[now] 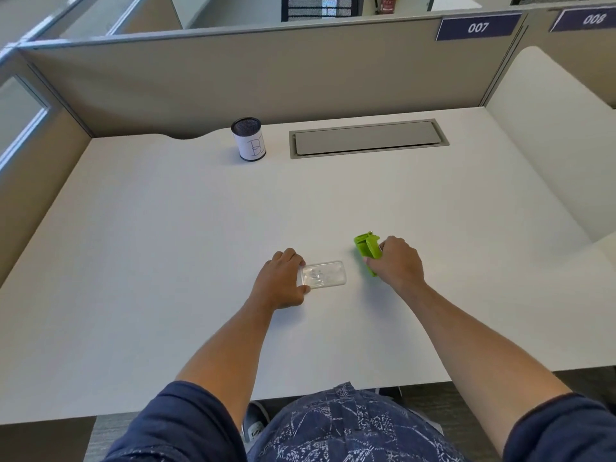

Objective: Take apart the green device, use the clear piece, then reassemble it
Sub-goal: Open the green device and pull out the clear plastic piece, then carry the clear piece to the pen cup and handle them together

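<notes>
A clear rounded plastic piece (325, 274) lies flat on the white desk (166, 245), near the middle front. My left hand (281, 281) grips its left end between thumb and fingers. To the right, the bright green device (366, 250) stands tilted on the desk, its hinged top pointing away from me. My right hand (398, 261) is closed around its near end, hiding that part. The two pieces lie apart, about a hand's width between them.
A black mesh pen cup (249, 139) with a white paper label stands at the back of the desk. A grey cable hatch (366, 138) is set into the desk beside it. Beige partition walls (266, 75) close off the back and sides.
</notes>
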`<state>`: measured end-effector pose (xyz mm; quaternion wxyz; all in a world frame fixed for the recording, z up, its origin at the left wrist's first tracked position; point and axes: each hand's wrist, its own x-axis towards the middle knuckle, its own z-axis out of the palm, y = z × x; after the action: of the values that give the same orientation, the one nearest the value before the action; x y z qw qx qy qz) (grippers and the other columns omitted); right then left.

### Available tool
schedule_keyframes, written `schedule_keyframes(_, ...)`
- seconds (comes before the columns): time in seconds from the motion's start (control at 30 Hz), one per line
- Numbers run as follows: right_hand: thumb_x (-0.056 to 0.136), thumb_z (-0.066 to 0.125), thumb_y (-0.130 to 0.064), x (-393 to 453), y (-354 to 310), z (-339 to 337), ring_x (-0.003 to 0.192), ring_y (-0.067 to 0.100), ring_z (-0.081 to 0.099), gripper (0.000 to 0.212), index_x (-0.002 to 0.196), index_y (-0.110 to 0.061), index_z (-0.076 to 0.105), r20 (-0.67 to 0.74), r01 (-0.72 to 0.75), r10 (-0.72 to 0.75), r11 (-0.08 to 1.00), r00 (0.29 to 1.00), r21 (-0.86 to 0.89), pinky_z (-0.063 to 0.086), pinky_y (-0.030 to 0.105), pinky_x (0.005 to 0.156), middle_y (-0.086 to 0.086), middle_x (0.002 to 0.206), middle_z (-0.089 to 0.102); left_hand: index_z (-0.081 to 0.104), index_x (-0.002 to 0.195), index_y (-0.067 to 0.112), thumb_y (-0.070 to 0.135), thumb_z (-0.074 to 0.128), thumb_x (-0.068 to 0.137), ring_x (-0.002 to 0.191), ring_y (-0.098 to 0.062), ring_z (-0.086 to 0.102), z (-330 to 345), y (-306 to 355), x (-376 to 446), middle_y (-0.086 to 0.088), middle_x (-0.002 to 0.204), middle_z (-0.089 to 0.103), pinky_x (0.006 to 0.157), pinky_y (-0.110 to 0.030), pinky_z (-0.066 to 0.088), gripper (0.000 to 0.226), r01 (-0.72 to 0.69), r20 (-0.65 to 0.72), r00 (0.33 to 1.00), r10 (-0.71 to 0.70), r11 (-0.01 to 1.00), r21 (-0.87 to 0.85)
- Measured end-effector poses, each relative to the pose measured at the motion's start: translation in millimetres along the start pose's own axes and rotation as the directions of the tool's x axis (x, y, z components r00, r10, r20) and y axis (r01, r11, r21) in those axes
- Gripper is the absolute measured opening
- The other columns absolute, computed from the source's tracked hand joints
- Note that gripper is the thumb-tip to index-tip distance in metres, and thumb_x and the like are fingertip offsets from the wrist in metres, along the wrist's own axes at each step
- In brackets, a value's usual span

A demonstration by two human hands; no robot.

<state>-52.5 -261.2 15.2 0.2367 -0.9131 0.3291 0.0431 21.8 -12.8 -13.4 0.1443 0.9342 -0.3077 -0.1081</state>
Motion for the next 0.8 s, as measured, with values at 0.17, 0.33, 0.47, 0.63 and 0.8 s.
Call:
schedule_keyframes(0.17, 0.08, 0.071, -0.04, -9, 10, 2, 0.093, 0.034, 0.065, 0.043, 0.104, -0.006, 0.061, -0.034, -0.072, 0.068, 0.987, 0.997, -0.143, 0.044, 0.031, 0.067, 0.011, 0.104, 0.065, 0.059, 0.123, 0.017, 0.043, 0.075, 0.077, 0.111, -0.021, 0.053, -2, -1, 2, 0.004, 0.121, 0.055, 0.09, -0.034, 0.047, 0.055, -0.026, 0.006, 1.0, 0.026, 0.999, 0.033)
schedule_keyframes(0.33, 0.073, 0.07, -0.028, -12, 13, 5, 0.087, 0.031, 0.064, 0.034, 0.099, -0.008, 0.061, -0.023, -0.111, 0.109, 0.979, 0.994, -0.169, 0.04, 0.029, 0.064, 0.01, 0.099, 0.065, 0.059, 0.123, 0.017, 0.044, 0.075, 0.078, 0.111, -0.021, 0.054, -4, -1, 2, 0.003, 0.121, 0.056, 0.09, -0.036, 0.048, 0.055, -0.043, 0.016, 0.999, 0.042, 0.998, 0.052)
schedule_keyframes(0.47, 0.072, 0.071, -0.026, -11, 12, 6, 0.075, 0.028, 0.055, 0.03, 0.094, -0.01, 0.06, -0.037, -0.118, 0.113, 0.974, 0.993, -0.193, 0.039, 0.029, 0.062, 0.008, 0.096, 0.063, 0.059, 0.124, 0.017, 0.045, 0.074, 0.079, 0.112, -0.021, 0.054, -5, -1, 2, 0.003, 0.121, 0.056, 0.092, -0.036, 0.048, 0.056, -0.044, 0.025, 0.999, 0.042, 0.997, 0.063)
schedule_keyframes(0.63, 0.07, 0.071, -0.025, -9, 11, 10, 0.069, 0.026, 0.049, 0.03, 0.094, -0.009, 0.06, -0.055, -0.113, 0.103, 0.967, 0.993, -0.227, 0.038, 0.028, 0.06, 0.008, 0.092, 0.062, 0.059, 0.123, 0.018, 0.046, 0.074, 0.079, 0.111, -0.021, 0.054, -5, -1, 2, 0.004, 0.121, 0.056, 0.091, -0.036, 0.048, 0.055, -0.048, 0.016, 0.999, 0.047, 0.997, 0.06)
schedule_keyframes(0.8, 0.07, 0.071, -0.027, -8, 10, 9, 0.073, 0.026, 0.051, 0.031, 0.091, -0.013, 0.053, -0.045, -0.086, 0.077, 0.963, 0.996, -0.256, 0.036, 0.029, 0.061, 0.005, 0.093, 0.065, 0.06, 0.124, 0.019, 0.047, 0.073, 0.079, 0.111, -0.02, 0.054, -6, -1, 2, 0.004, 0.119, 0.057, 0.091, -0.035, 0.047, 0.056, -0.052, 0.008, 0.999, 0.052, 0.996, 0.069)
